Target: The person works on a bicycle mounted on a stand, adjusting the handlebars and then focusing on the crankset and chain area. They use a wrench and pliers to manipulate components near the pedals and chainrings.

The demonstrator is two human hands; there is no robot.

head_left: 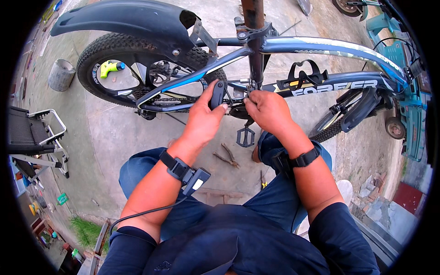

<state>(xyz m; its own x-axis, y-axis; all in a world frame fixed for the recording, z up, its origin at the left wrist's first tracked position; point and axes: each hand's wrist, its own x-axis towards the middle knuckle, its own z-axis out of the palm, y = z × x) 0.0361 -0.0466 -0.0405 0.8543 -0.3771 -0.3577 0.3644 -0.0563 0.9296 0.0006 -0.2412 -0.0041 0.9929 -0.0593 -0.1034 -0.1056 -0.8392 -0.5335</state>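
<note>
A bicycle with a dark blue and black frame (pixel 316 44) stands across in front of me. My left hand (pixel 204 114) is closed around a black, oblong piece (pixel 219 94) with rounded ends, in front of the rear wheel (pixel 107 46). Just right of it, my right hand (pixel 270 109) pinches at small metal parts (pixel 250 87) low on the seat tube (pixel 256 64), above the chainring (pixel 239 111). Its fingertips cover whatever they grip. Below the hands hangs a black pedal (pixel 245 137).
Pliers (pixel 226 156) lie on the concrete between my feet, with yellow-handled pliers (pixel 264 179) closer in. A yellow-green power tool (pixel 112 68) is seen through the rear wheel. To the left are a folding chair (pixel 34 130) and a grey cylinder (pixel 62 74); a teal vehicle (pixel 415 123) stands right.
</note>
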